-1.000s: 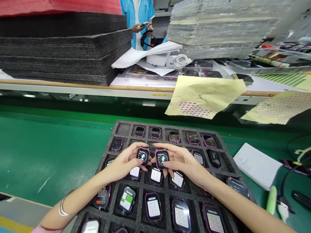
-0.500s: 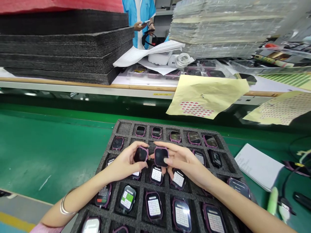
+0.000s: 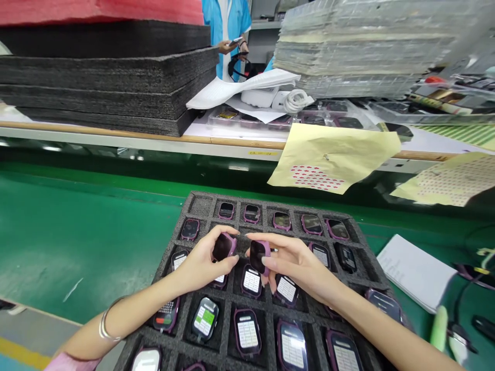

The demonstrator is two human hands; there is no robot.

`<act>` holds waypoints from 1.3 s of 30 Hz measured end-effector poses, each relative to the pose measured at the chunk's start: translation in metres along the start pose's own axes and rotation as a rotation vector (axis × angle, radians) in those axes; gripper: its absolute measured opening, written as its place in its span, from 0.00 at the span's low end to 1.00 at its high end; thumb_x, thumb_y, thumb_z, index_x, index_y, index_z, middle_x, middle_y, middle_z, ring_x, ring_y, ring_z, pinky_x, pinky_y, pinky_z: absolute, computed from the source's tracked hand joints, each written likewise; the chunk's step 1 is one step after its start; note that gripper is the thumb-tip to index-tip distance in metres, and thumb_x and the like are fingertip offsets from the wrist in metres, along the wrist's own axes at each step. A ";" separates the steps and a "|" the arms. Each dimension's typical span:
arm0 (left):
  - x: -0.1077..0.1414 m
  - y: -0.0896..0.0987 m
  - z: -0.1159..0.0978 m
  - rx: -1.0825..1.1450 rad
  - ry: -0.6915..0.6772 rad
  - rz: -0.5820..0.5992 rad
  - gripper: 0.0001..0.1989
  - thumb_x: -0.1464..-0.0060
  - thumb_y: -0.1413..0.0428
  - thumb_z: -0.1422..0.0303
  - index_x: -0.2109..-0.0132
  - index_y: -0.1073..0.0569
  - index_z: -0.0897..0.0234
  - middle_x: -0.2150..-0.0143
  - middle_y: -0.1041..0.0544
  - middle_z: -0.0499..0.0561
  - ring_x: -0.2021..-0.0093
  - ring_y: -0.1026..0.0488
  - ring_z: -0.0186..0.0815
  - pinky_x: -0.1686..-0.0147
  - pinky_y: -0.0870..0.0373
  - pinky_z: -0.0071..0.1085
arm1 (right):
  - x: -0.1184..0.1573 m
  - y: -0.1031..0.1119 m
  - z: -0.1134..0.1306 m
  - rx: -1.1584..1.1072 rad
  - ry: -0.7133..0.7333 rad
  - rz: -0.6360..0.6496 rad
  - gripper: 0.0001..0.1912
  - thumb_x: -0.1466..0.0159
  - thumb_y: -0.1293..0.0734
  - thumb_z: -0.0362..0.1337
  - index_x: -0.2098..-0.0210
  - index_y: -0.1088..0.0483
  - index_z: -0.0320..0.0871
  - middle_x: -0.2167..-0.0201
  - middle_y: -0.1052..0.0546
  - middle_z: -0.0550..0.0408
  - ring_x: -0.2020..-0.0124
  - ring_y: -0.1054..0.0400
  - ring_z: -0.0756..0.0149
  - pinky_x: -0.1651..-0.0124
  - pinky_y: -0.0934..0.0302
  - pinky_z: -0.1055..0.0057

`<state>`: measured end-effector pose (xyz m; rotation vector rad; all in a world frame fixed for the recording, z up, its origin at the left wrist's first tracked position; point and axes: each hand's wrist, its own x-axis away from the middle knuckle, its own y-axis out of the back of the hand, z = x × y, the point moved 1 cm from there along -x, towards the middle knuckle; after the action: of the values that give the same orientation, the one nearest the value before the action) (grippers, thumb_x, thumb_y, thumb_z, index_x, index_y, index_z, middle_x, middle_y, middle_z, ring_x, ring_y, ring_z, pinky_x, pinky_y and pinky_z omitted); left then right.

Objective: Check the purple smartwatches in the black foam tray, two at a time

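My left hand (image 3: 207, 260) grips a purple-framed watch body (image 3: 224, 247) with a dark screen between thumb and fingers. Just to its right, my right hand (image 3: 294, 260) holds a second purple watch body (image 3: 258, 256), its screen dark and its purple side edge showing. A small gap separates the two. Both are raised over a black foam tray (image 3: 228, 304) whose compartments hold several watch bodies. Some of those in the tray have lit white screens, such as one watch (image 3: 247, 332) near the front; those in the back row are dark.
Black foam sheets (image 3: 116, 77) are stacked on the shelf at the left, clear plastic trays (image 3: 363, 46) at the right. Yellow paper (image 3: 336, 154) hangs from the shelf edge. A white notepad (image 3: 415, 273) lies right of the tray. Behind the shelf stands a person in blue (image 3: 242, 18).
Both held watch bodies have turned, so more of their purple sides shows. The hands stay in nearly the same place, and the whole view has shifted slightly.
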<state>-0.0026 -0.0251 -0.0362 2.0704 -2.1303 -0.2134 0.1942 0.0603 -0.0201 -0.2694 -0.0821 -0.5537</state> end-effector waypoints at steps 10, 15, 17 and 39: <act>0.001 0.001 -0.004 -0.052 -0.060 -0.001 0.17 0.49 0.48 0.77 0.52 0.34 0.62 0.61 0.30 0.48 0.61 0.33 0.34 0.59 0.35 0.29 | 0.001 -0.005 0.003 0.004 -0.018 -0.050 0.22 0.38 0.30 0.36 0.45 0.31 0.38 0.78 0.23 0.55 0.78 0.27 0.69 0.72 0.31 0.74; 0.003 0.001 -0.007 -0.071 -0.055 0.037 0.17 0.50 0.48 0.77 0.52 0.34 0.62 0.62 0.29 0.49 0.60 0.32 0.35 0.59 0.35 0.29 | 0.002 -0.007 0.005 0.034 -0.026 -0.080 0.22 0.38 0.30 0.36 0.45 0.31 0.37 0.80 0.23 0.56 0.79 0.28 0.69 0.71 0.32 0.74; 0.004 0.000 -0.008 -0.067 -0.065 0.019 0.17 0.49 0.47 0.76 0.51 0.35 0.62 0.61 0.29 0.49 0.61 0.32 0.35 0.59 0.35 0.29 | 0.002 -0.007 0.004 0.026 -0.020 -0.082 0.22 0.38 0.30 0.37 0.46 0.31 0.37 0.79 0.23 0.56 0.79 0.28 0.68 0.72 0.32 0.73; 0.004 0.003 -0.010 -0.118 -0.110 0.031 0.14 0.50 0.47 0.74 0.54 0.33 0.62 0.63 0.28 0.48 0.62 0.30 0.35 0.61 0.34 0.28 | 0.000 -0.007 0.007 0.114 -0.032 -0.097 0.21 0.39 0.29 0.38 0.48 0.29 0.37 0.81 0.25 0.58 0.80 0.29 0.69 0.73 0.33 0.75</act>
<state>-0.0036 -0.0284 -0.0257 2.0011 -2.1527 -0.4473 0.1906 0.0563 -0.0112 -0.1640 -0.1578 -0.6394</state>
